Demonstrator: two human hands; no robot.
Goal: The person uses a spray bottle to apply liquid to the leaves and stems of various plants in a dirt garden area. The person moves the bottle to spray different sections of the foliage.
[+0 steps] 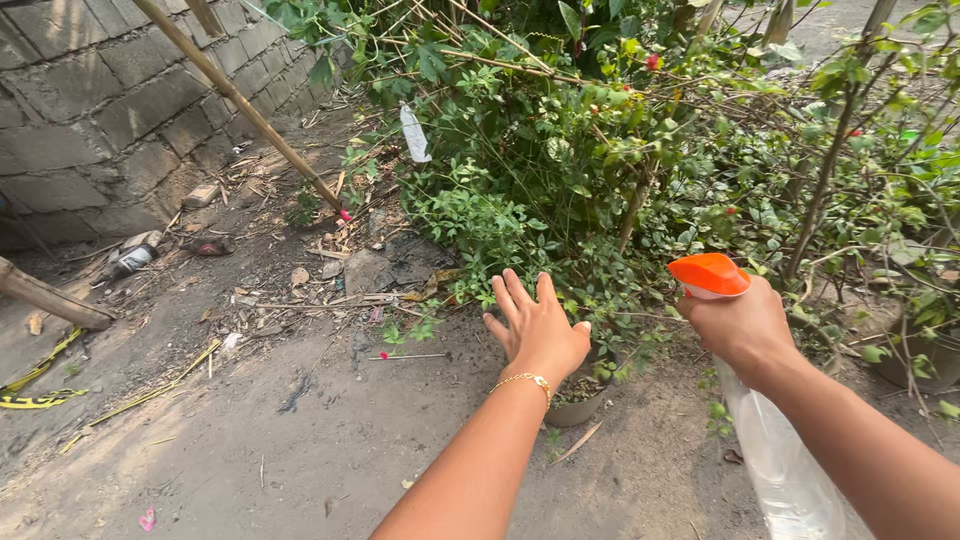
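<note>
Lower right, one clear spray bottle [785, 470] stands roughly upright, orange nozzle aimed upper right, gripped by the right hand [740, 325]. Mid-frame, the left hand [537, 330] spreads open, fingers toward the bush [560, 170], over one grey pot [575, 405].

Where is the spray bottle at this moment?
In the head view, the spray bottle is at the lower right, gripped by the right hand near its orange nozzle, beside the bush and right of the open left hand.

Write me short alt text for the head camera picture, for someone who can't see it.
The right hand grips a clear spray bottle with an orange nozzle, while the left hand, fingers spread and wearing a gold bracelet, reaches toward a leafy bush over a small pot. Bare dirt ground and a grey block wall lie to the left.
</note>
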